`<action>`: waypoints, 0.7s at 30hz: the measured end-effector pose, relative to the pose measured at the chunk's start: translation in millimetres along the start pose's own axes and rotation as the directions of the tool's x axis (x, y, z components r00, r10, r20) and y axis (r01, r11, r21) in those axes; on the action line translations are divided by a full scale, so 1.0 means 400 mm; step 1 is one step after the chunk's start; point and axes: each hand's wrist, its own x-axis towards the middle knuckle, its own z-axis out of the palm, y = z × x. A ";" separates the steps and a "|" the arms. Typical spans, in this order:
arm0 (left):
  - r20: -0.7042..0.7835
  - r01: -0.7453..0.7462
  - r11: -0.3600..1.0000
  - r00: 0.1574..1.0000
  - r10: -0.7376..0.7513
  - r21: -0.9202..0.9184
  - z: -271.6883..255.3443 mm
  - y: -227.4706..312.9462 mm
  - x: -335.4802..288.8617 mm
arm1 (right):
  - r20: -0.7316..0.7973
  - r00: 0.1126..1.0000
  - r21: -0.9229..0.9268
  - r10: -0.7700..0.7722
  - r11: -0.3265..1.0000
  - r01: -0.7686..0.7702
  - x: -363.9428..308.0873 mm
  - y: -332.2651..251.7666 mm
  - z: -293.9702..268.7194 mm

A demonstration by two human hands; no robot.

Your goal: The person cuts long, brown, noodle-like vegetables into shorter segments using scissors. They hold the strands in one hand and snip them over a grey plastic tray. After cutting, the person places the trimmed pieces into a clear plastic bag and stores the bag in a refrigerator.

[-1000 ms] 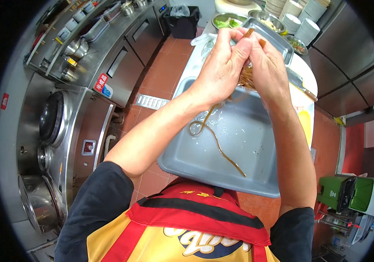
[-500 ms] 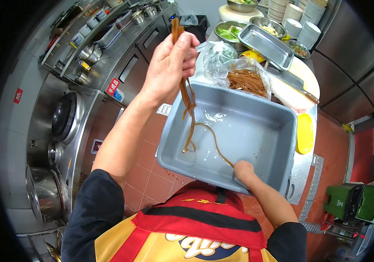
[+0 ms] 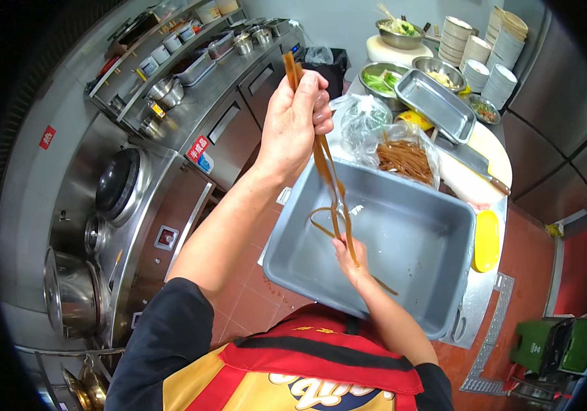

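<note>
While the left hand [image 3: 298, 113] holds its grip closed on flat, glossy brown strips [image 3: 323, 164] above the far left rim of the grey plastic tub [image 3: 430, 274], their limp ends dangle and loop inside it; the right hand [image 3: 351, 257], low in the tub, is at those lower ends, though I cannot tell whether its grip is closed on them; at the far side, a crinkled clear bag [image 3: 433, 152] bulges with similar strips, near a broad-bladed cleaver [image 3: 468, 159] and a rectangular steel tray [image 3: 437, 104]; a smooth yellow oval [image 3: 486, 240] lies right, on the metal counter [image 3: 473, 318]; reddish tiles [image 3: 244, 305] pave the floor; a rounded black wok [image 3: 115, 181] stands left.
</note>
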 end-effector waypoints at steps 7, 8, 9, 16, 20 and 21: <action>-0.039 -0.039 0.998 0.998 0.041 0.047 -0.086 -0.004 0.074 | 0.079 0.995 -0.590 0.067 0.808 -0.008 -0.116 0.162 -0.272; 0.042 -0.008 0.996 0.999 0.004 0.093 -0.086 -0.023 0.078 | 0.016 0.999 -0.609 0.049 0.792 -0.029 -0.126 0.133 -0.310; 0.126 0.023 0.991 0.991 -0.040 0.135 -0.085 -0.057 0.078 | -0.052 0.998 -0.630 0.035 0.775 -0.060 -0.130 0.101 -0.352; 0.592 0.442 0.870 0.649 -0.478 0.217 -0.001 -0.319 -0.046 | -0.061 0.982 -0.397 -0.177 0.907 0.139 -0.102 -0.366 -0.468; 0.615 0.534 0.831 0.605 -0.506 0.158 0.069 -0.377 -0.096 | -0.147 0.989 -0.050 -0.010 0.999 0.003 -0.044 -0.475 -0.482; 0.626 0.539 0.832 0.605 -0.492 0.134 0.083 -0.380 -0.101 | -0.180 0.983 -0.116 -0.018 0.993 -0.003 -0.031 -0.465 -0.491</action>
